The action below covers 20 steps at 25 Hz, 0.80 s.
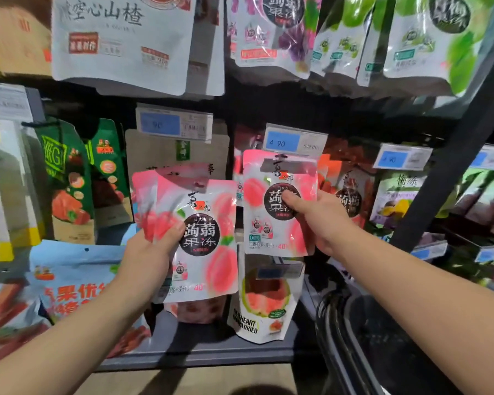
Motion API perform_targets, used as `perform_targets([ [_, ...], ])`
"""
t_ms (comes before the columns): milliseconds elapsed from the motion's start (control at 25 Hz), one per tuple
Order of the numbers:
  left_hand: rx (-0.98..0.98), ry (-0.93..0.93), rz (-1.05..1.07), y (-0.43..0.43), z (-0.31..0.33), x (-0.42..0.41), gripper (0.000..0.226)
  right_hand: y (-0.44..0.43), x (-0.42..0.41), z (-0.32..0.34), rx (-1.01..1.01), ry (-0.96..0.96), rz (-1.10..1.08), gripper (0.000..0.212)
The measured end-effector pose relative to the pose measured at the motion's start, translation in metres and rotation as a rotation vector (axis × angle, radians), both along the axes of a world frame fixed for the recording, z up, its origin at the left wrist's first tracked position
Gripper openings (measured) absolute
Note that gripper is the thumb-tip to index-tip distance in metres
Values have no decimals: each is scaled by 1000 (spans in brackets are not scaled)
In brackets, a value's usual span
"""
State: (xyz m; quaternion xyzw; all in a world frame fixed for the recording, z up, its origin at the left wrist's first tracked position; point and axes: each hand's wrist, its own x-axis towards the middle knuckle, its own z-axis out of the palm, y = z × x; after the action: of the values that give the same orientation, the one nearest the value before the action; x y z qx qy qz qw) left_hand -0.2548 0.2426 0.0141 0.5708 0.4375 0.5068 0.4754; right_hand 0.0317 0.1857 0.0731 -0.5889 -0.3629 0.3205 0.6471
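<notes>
Peach jelly pouch [264, 201] is pinched upright under the price tag [295, 142] by the right hand [325, 220] — second pouch [203, 238] gripped by the left hand [149, 255].

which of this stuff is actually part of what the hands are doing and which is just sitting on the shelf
In the job:
left hand
left peach pouches
right hand
right peach pouch

Just there:
guava pouch
green pouches
blue pouch
purple pouch
</notes>
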Motion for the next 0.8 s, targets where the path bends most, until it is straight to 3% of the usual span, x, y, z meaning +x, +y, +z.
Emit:
perform_targets([
  [120, -30, -11, -12, -5, -4, 0, 21, 9, 2, -9, -7, -41, -7, 32],
  [240, -21, 20, -1, -6, -7, 3, 23, 14, -1, -19, -37, -169, -43, 55],
  [400, -39, -19, -4, -7, -4, 5, 19, 17, 1, -31, -78, -129, -109, 25],
  [560, -24, -50, -2, -5, 3, 11, 16, 27, -5, -37, -184, -133, -181, 38],
  [640, -6, -42, -7, -4, 6, 14, 18, 33, -8, -38, -258, -90, -187, 30],
  [800, 26, -45, -47, -2, 12, 26, 16, 50, -10, -41, -215, 165, -176, 28],
])
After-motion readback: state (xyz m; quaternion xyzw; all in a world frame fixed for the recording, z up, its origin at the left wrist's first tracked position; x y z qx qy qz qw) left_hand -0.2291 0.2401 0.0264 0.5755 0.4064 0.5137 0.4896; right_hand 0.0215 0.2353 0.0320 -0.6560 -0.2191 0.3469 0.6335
